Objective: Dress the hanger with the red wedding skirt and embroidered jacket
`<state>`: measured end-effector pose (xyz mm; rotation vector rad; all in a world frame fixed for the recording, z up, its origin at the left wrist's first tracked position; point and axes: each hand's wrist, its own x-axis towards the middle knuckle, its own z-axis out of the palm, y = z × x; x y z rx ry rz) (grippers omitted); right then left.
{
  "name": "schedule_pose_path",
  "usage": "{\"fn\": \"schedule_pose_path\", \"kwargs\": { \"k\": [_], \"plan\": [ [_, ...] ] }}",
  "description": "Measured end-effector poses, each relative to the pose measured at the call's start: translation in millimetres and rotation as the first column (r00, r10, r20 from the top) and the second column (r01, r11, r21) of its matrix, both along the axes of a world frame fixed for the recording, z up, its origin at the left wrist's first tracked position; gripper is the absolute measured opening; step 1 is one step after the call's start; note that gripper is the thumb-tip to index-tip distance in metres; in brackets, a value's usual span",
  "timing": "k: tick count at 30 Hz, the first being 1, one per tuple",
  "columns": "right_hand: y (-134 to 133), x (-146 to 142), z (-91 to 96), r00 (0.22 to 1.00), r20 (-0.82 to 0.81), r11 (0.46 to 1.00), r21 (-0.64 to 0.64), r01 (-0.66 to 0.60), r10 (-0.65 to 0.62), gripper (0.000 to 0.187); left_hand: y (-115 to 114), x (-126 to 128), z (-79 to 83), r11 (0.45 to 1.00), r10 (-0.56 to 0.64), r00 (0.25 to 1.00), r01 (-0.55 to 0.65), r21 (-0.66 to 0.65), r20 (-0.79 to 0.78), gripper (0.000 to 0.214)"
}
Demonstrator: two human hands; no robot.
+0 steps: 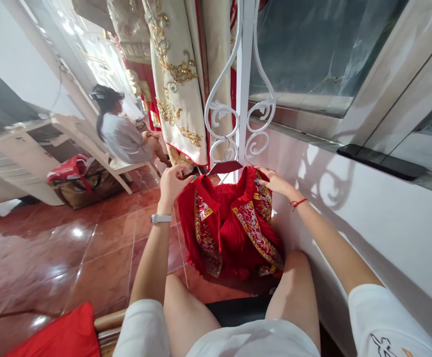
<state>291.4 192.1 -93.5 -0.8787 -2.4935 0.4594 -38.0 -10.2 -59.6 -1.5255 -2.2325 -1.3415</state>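
Observation:
A red blouse [230, 228] with a gathered collar and patterned red, gold and white trim hangs in front of my knees. It is on a dark red hanger [226, 167], whose metal hook is up against a white scrolled metal post. My left hand [175, 186], with a pale watch on the wrist, has its fingers curled at the blouse's left shoulder, the thumb lying along the cloth. On the opposite shoulder my right hand [274, 181] pinches the fabric between thumb and fingers. A red cord circles that wrist. The tips of several fingers are hidden.
The white scrolled metal post [242, 89] stands directly ahead, beside cream costumes [174, 74] with gold embroidery. A low white wall [349, 208] runs along the right under a window. Another person [124, 136] sits at left beside a brown bag [85, 186]. Red cloth [59, 334] lies at lower left.

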Motion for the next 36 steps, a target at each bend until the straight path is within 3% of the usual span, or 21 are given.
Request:
{"fn": "schedule_pose_path", "kwargs": {
  "k": [1, 3, 5, 8, 11, 12, 14, 16, 20, 25, 27, 31, 34, 36],
  "plan": [
    [4, 0, -3.7, 0.999, -0.027, 0.999, -0.021, -0.037, 0.036, 0.054, 4, -9, -5.3, 0.995, -0.094, 0.988, 0.099, -0.029, 0.124, 0.039],
    [8, 0, -8.8, 0.993, -0.083, 0.996, -0.020, -0.081, 0.079, 0.051, 10, -22, -20.2, 0.949, -0.243, 0.872, 0.304, -0.082, 0.426, 0.036],
    [5, 1, -13.1, 0.986, -0.144, 0.996, 0.007, -0.090, 0.090, 0.048, 12, -26, -36.9, 0.900, -0.247, 0.723, 0.417, -0.123, 0.645, 0.033],
    [-11, 5, -27.2, 0.941, -0.336, 0.995, 0.078, 0.062, -0.033, 0.044, 10, -22, -55.4, 0.890, -0.172, 0.610, 0.432, -0.143, 0.774, 0.037],
    [-31, 8, -53.8, 0.817, -0.536, 0.964, 0.023, 0.264, -0.211, 0.043, 10, -18, -61.7, 0.886, -0.146, 0.507, 0.449, -0.116, 0.850, 0.034],
    [-35, 8, -63.4, 0.799, -0.559, 0.969, -0.038, 0.244, -0.223, 0.044, 11, -18, -62.1, 0.885, -0.149, 0.485, 0.454, -0.102, 0.862, 0.033],
    [-36, 7, -79.4, 0.809, -0.562, 0.979, -0.190, 0.078, -0.173, 0.050, 14, -19, -62.7, 0.887, -0.167, 0.460, 0.457, -0.071, 0.872, 0.029],
    [-31, 5, -88.7, 0.800, -0.582, 0.955, -0.292, -0.040, -0.145, 0.054, 16, -21, -64.2, 0.883, -0.216, 0.461, 0.468, -0.030, 0.861, 0.027],
    [-16, -2, -91.3, 0.727, -0.636, 0.955, -0.279, 0.096, -0.259, 0.049, 14, -19, -67.4, 0.880, -0.276, 0.483, 0.475, 0.017, 0.831, 0.026],
    [-14, 3, -80.7, 0.792, -0.580, 0.952, -0.307, 0.007, -0.193, 0.019, 2, -16, -56.0, 0.883, -0.298, 0.494, 0.468, 0.039, 0.817, 0.034],
    [-15, 13, -68.1, 0.759, -0.610, 0.962, -0.260, 0.079, -0.227, 0.016, -1, -16, -47.5, 0.860, -0.321, 0.525, 0.511, 0.010, 0.788, 0.041],
    [5, 27, -24.2, 0.675, -0.693, 0.961, -0.098, 0.260, -0.253, 0.022, -1, -17, -36.5, 0.847, -0.364, 0.678, 0.526, -0.077, 0.639, 0.044],
    [42, 23, 5.3, 0.738, -0.654, 0.979, -0.023, 0.204, -0.169, 0.025, 1, -13, -39.5, 0.876, -0.358, 0.760, 0.475, -0.088, 0.543, 0.038],
    [67, 15, 10.1, 0.806, -0.580, 0.992, -0.053, 0.112, -0.122, 0.026, 1, -7, -45.8, 0.923, -0.325, 0.833, 0.383, -0.043, 0.447, 0.029]
  ]
}}
